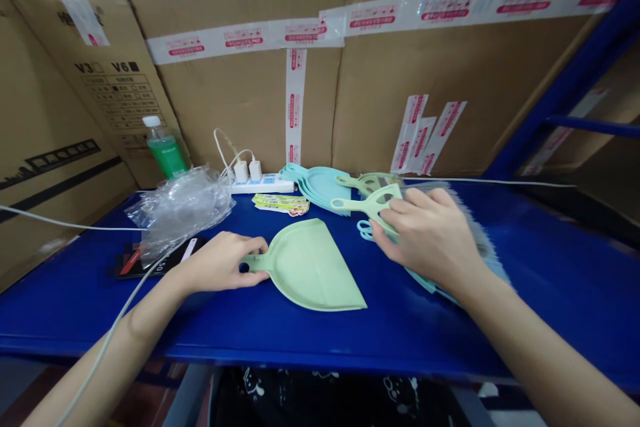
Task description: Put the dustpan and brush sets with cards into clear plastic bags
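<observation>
My left hand (227,261) is closed around the short handle of a pale green dustpan (313,270), which lies over the blue table with its straight edge to the right. My right hand (425,230) grips a pale green hand brush (370,205). The brush's looped handle points left, and my fingers hide much of its head. Under and beyond that hand are light blue brushes (493,257) with pale bristles, partly covered by the hand. Behind it lies an olive-green brush (373,181). Several light blue dustpans (323,187) are stacked at the back.
Left on the table (280,333) are crumpled clear plastic bags (185,203), a dark phone (173,259) and a bottle of green liquid (166,150). A power strip (270,183) with chargers and printed cards (283,204) sit near the cardboard wall (240,100). A white cable (117,330) crosses my left arm.
</observation>
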A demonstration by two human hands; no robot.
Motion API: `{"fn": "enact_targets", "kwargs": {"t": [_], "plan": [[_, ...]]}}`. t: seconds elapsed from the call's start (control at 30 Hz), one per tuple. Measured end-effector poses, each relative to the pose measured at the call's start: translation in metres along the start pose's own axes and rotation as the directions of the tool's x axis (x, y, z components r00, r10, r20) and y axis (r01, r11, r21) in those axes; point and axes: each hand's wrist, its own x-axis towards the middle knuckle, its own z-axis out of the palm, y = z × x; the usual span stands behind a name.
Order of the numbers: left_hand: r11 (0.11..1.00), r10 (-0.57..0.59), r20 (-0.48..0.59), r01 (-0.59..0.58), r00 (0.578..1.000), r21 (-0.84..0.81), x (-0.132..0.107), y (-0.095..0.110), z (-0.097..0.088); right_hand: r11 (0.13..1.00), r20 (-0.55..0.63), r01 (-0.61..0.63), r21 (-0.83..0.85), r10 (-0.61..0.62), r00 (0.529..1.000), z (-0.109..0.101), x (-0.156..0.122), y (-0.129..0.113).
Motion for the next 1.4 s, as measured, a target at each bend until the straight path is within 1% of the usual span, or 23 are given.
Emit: {"fn": "enact_targets", "kwargs": {"t": [0.07, 0.2, 0.33, 0.47, 0.57, 0.63, 0.73, 0.83, 0.97, 1.1, 1.23, 1.4], "plan": [[1.000, 0.002, -0.001, -0.002, 1.000, -0.001, 0.000, 0.000, 0.000, 0.999, 0.006, -0.001, -0.050, 0.001, 1.000, 0.001, -0.007, 0.006], [1.000, 0.006, 0.012, -0.006, 1.000, 0.004, 0.001, -0.001, 0.000, 0.995, 0.031, -0.025, -0.095, 0.028, 0.999, 0.004, -0.021, 0.015], [1.000, 0.011, 0.013, -0.011, 1.000, 0.017, 0.001, 0.000, -0.001, 0.993, 0.122, -0.050, -0.108, 0.063, 0.991, 0.011, -0.032, 0.019], [0.999, 0.022, 0.017, -0.022, 1.000, 0.040, 0.001, -0.001, -0.001, 0.987, 0.200, -0.139, -0.081, 0.153, 0.968, 0.017, -0.037, 0.018], [0.999, 0.027, -0.014, -0.027, 1.000, 0.045, 0.002, -0.003, 0.000, 0.973, 0.220, -0.223, -0.053, 0.229, 0.948, 0.017, -0.039, 0.018], [0.999, 0.011, -0.037, -0.009, 0.999, 0.046, 0.003, -0.005, -0.001, 0.966, 0.244, -0.257, -0.029, 0.256, 0.935, 0.016, -0.040, 0.020], [0.998, -0.019, -0.058, 0.022, 0.998, 0.051, 0.006, -0.007, -0.002, 0.964, 0.270, -0.264, 0.006, 0.253, 0.929, 0.016, -0.042, 0.023], [0.995, -0.032, -0.123, 0.043, 0.992, 0.087, 0.011, -0.010, -0.004, 0.965, 0.276, -0.262, 0.033, 0.243, 0.930, 0.015, -0.042, 0.025], [0.983, -0.035, -0.252, 0.079, 0.967, 0.167, 0.025, -0.016, -0.005, 0.959, 0.282, -0.282, 0.039, 0.260, 0.923, 0.013, -0.043, 0.024], [0.969, -0.044, -0.316, 0.117, 0.948, 0.216, 0.047, -0.023, -0.005, 0.955, 0.265, -0.293, 0.045, 0.271, 0.925, 0.012, -0.043, 0.023], [0.939, -0.015, -0.320, 0.122, 0.947, 0.320, 0.074, -0.032, -0.005, 0.955, 0.246, -0.290, 0.058, 0.268, 0.931, 0.012, -0.043, 0.023], [0.923, -0.019, -0.314, 0.138, 0.949, 0.360, 0.104, -0.040, -0.007, 0.946, 0.258, -0.320, 0.056, 0.296, 0.920, 0.014, -0.042, 0.025]]}}
